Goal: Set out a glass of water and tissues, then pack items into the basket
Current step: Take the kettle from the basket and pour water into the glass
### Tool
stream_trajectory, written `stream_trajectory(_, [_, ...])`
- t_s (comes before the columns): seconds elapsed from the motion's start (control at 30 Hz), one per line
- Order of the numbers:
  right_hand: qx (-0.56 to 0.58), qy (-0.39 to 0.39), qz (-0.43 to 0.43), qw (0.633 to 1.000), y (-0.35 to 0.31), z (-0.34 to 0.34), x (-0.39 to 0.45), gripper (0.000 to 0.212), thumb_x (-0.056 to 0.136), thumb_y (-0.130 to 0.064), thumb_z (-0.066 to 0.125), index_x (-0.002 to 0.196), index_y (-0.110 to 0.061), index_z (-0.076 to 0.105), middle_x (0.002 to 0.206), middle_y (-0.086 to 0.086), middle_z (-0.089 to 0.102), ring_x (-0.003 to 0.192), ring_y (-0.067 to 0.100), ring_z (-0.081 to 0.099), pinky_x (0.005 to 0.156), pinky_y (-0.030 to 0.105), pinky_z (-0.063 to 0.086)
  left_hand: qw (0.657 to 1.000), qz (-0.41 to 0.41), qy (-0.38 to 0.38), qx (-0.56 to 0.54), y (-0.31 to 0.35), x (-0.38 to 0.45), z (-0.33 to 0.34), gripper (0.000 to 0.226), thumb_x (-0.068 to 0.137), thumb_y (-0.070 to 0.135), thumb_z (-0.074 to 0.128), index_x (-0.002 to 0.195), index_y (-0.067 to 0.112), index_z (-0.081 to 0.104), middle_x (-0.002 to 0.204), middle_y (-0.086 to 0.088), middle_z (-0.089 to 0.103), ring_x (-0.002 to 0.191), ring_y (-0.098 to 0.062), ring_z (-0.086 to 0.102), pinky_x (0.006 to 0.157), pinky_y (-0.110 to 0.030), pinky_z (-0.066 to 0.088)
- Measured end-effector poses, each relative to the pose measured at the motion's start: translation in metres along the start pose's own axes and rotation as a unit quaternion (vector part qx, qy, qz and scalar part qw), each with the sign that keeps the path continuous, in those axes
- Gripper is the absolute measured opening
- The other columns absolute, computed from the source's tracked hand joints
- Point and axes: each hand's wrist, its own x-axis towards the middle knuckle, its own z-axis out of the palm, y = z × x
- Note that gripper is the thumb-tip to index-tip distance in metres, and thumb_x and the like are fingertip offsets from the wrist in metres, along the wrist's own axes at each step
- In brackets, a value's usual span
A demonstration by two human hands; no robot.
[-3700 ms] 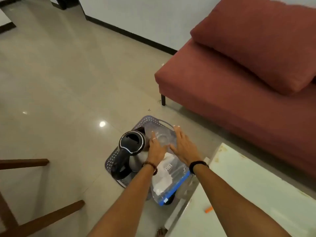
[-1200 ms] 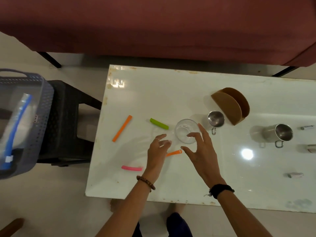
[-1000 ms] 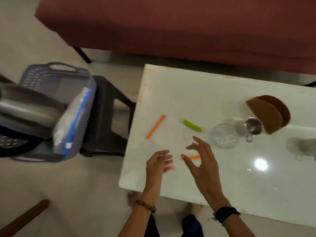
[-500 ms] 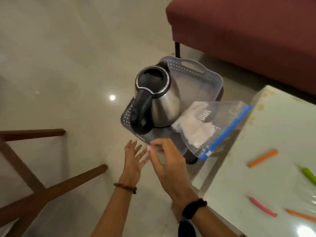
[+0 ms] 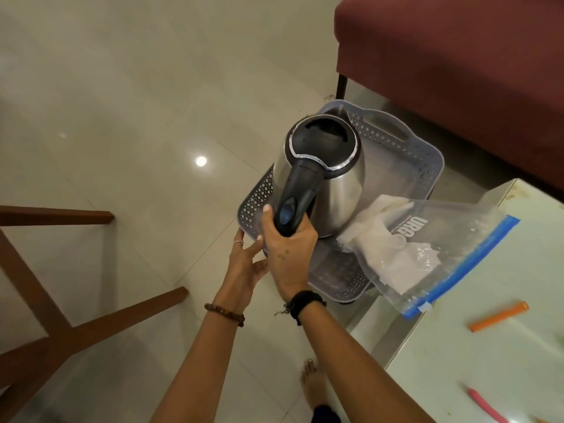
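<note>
Left grip (image 5: 245, 264) lies with fingers straight, their tips against the near corner of the grey basket (image 5: 406, 151), steadying it and holding nothing. Right grip (image 5: 288, 244) is wrapped round the black handle of the steel kettle (image 5: 326, 175), which stands upright inside the basket, lid closed and spout pointing away.

Judging by this, the water part is only starting: the kettle is held but not visibly raised, and no glass shows here, so whether one is out on the desk cannot be told. The tissues are not set out either. They sit white and crumpled in a clear zip bag (image 5: 433, 248) with a blue seal strip, one end in the basket beside the kettle, the other overhanging the rim towards the white desk (image 5: 488, 377). Packing has not begun.

On the desk lie an orange stick (image 5: 499, 315) and a pink stick (image 5: 483, 404), well apart from each other.
</note>
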Motion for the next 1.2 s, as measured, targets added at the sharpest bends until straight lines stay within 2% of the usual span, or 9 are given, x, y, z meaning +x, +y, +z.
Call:
stream_trajectory(0.17, [-0.083, -0.016, -0.107, 0.991, -0.023, -0.021, 0.008, 0.019, 0.075, -0.027, 0.064, 0.069, -0.037, 0.049, 0.057, -0.035, 0.058, 0.053, -0.013, 0.056, 0.051, -0.001, 0.040, 0.997, 0.019, 0.015, 0.072, -0.005, 0.002, -0.003, 0.050, 0.093, 0.020, 0.051, 0.138, 0.035, 0.034, 0.124, -0.005, 0.061, 0.094, -0.023, 0.069, 0.068, -0.034, 0.060])
stream_trajectory(0.23, [-0.081, -0.032, -0.124, 0.988, -0.027, -0.032, 0.001, 0.009, 0.073, -0.034, 0.062, 0.070, -0.034, 0.053, 0.052, -0.028, 0.058, 0.055, -0.011, 0.058, 0.053, 0.002, 0.044, 0.994, 0.013, 0.033, 0.100, -0.007, 0.004, 0.000, 0.049, 0.094, 0.031, 0.049, 0.139, 0.037, 0.031, 0.121, -0.002, 0.062, 0.093, -0.023, 0.067, 0.067, -0.036, 0.060])
stream_trajectory(0.37, [-0.094, -0.048, -0.188, 0.977, -0.042, -0.061, -0.019, 0.029, 0.074, -0.037, 0.058, 0.079, -0.010, 0.065, 0.061, -0.015, 0.056, 0.059, 0.002, 0.058, 0.056, 0.004, 0.047, 0.989, 0.044, 0.082, 0.114, -0.005, -0.005, 0.017, 0.048, 0.095, 0.028, 0.045, 0.141, 0.021, 0.032, 0.137, -0.016, 0.048, 0.120, -0.034, 0.052, 0.100, -0.055, 0.043])
stream_trajectory(0.53, [-0.088, -0.072, -0.246, 0.962, -0.085, -0.122, -0.055, 0.022, 0.073, -0.027, 0.062, 0.073, -0.005, 0.062, 0.058, -0.025, 0.042, 0.051, -0.009, 0.047, 0.054, -0.005, 0.033, 0.898, 0.241, 0.225, 0.292, -0.012, -0.053, 0.029, 0.047, 0.092, 0.015, 0.053, 0.136, 0.014, 0.037, 0.140, -0.015, 0.041, 0.128, -0.027, 0.042, 0.110, -0.031, 0.035])
stream_trajectory(0.6, [-0.063, -0.085, -0.259, 0.960, -0.106, -0.157, -0.076, 0.010, 0.073, -0.022, 0.062, 0.072, -0.014, 0.057, 0.061, -0.031, 0.039, 0.052, -0.017, 0.046, 0.055, -0.006, 0.032, 0.886, 0.272, 0.207, 0.315, -0.023, -0.086, 0.044, 0.040, 0.091, 0.019, 0.054, 0.129, 0.009, 0.046, 0.134, -0.018, 0.047, 0.126, -0.028, 0.044, 0.109, -0.022, 0.033])
stream_trajectory(0.73, [0.004, -0.070, -0.193, 0.979, -0.146, -0.247, -0.117, 0.017, 0.072, -0.028, 0.062, 0.070, -0.038, 0.048, 0.048, -0.027, 0.049, 0.045, -0.007, 0.051, 0.050, 0.004, 0.039, 0.889, 0.335, 0.175, 0.258, -0.064, -0.161, 0.105, 0.018, 0.093, 0.013, 0.048, 0.104, 0.001, 0.057, 0.105, -0.021, 0.063, 0.101, -0.032, 0.059, 0.090, -0.050, 0.049])
stream_trajectory(0.9, [-0.079, -0.031, -0.156, 0.984, -0.181, -0.379, -0.165, 0.018, 0.068, -0.032, 0.061, 0.055, -0.031, 0.050, 0.045, 0.009, 0.051, 0.034, 0.022, 0.046, 0.034, 0.030, 0.038, 0.897, 0.341, 0.075, 0.272, -0.140, -0.228, 0.183, 0.016, 0.091, 0.003, 0.048, 0.097, 0.005, 0.063, 0.082, -0.001, 0.063, 0.072, 0.004, 0.058, 0.069, -0.018, 0.048])
stream_trajectory(1.03, [-0.158, 0.032, -0.091, 0.983, -0.189, -0.474, -0.200, 0.022, 0.064, -0.038, 0.062, 0.054, -0.019, 0.055, 0.047, 0.013, 0.054, 0.034, 0.027, 0.047, 0.034, 0.034, 0.040, 0.909, 0.301, -0.029, 0.288, -0.210, -0.263, 0.249, 0.026, 0.089, -0.003, 0.048, 0.083, 0.018, 0.060, 0.077, 0.005, 0.062, 0.067, 0.005, 0.057, 0.068, -0.025, 0.046])
stream_trajectory(1.2, [-0.214, 0.112, 0.001, 0.970, -0.182, -0.570, -0.238, 0.021, 0.059, -0.044, 0.062, 0.045, -0.030, 0.054, 0.038, 0.004, 0.050, 0.033, 0.024, 0.046, 0.036, 0.033, 0.040, 0.891, 0.263, -0.132, 0.347, -0.282, -0.283, 0.309, 0.021, 0.092, 0.010, 0.052, 0.088, 0.029, 0.060, 0.087, 0.010, 0.065, 0.079, 0.010, 0.058, 0.068, -0.003, 0.041])
